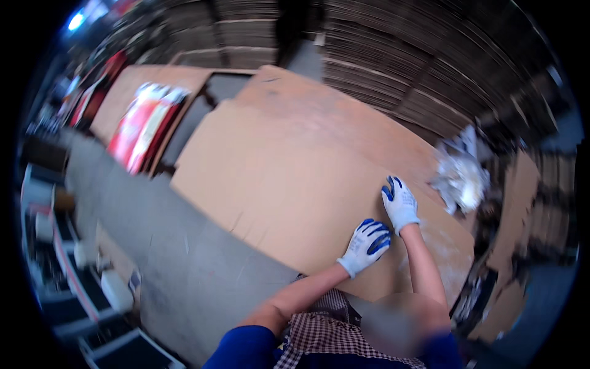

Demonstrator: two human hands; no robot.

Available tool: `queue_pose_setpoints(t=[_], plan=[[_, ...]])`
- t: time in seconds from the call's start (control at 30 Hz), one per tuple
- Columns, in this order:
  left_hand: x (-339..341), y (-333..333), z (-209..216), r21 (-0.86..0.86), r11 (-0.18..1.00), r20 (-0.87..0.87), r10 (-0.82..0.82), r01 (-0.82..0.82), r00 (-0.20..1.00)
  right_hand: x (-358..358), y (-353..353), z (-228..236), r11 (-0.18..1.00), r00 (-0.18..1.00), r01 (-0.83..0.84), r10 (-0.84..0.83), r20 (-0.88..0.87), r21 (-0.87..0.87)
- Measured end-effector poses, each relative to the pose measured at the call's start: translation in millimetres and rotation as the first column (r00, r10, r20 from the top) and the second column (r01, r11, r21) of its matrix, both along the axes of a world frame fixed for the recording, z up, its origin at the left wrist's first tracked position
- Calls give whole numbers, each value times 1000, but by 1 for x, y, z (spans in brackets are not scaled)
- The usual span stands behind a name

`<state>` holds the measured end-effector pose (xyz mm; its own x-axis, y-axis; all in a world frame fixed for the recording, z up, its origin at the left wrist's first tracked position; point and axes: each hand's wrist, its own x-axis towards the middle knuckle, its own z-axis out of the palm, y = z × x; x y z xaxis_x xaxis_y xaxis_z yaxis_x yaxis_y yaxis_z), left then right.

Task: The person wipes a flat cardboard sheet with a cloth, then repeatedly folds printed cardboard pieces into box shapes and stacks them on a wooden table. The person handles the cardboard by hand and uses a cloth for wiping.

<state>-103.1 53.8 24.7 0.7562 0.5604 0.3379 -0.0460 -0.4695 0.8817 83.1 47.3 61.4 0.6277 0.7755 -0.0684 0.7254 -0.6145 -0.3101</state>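
A large sheet of plain brown cardboard [264, 166] lies flat over a wooden table top [344, 117]. My left hand [366, 247], in a white knit glove with blue-coated fingers, rests on the sheet near its right end, fingers a little spread. Just beyond it and to the right, my right hand [401, 202], gloved the same way, also touches the cardboard with its fingers apart. Nothing shows in either hand, though both palms are turned down and hidden.
Crumpled clear plastic [460, 178] sits at the table's right edge. Tall stacks of flat cardboard [418, 55] stand behind. Red and white printed packs [147, 126] lie on another board at the left. Grey floor [178, 252] runs along the table's near left side, with dark-and-white frames [74, 270] beyond.
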Motion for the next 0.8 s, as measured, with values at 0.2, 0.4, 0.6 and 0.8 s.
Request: queue_pose_setpoints(t=[0.2, 0.4, 0.6, 0.8], plan=[[-269, 25, 9, 139, 931, -285, 365, -339, 886, -167, 81, 7, 939, 921, -341, 344, -183, 47], [-570, -49, -126, -416, -360, -813, 558, -835, 164, -329, 151, 16, 827, 840, -541, 527, -126, -149], [-768, -121, -195, -316, -807, -921, 387, -498, -43, -428, 236, 17, 835, 859, -511, 505, -83, -205], [-869, 6, -215, -664, -584, -701, 703, -468, 118, -505, 408, -25, 960, 969, -220, 235, 73, -173]])
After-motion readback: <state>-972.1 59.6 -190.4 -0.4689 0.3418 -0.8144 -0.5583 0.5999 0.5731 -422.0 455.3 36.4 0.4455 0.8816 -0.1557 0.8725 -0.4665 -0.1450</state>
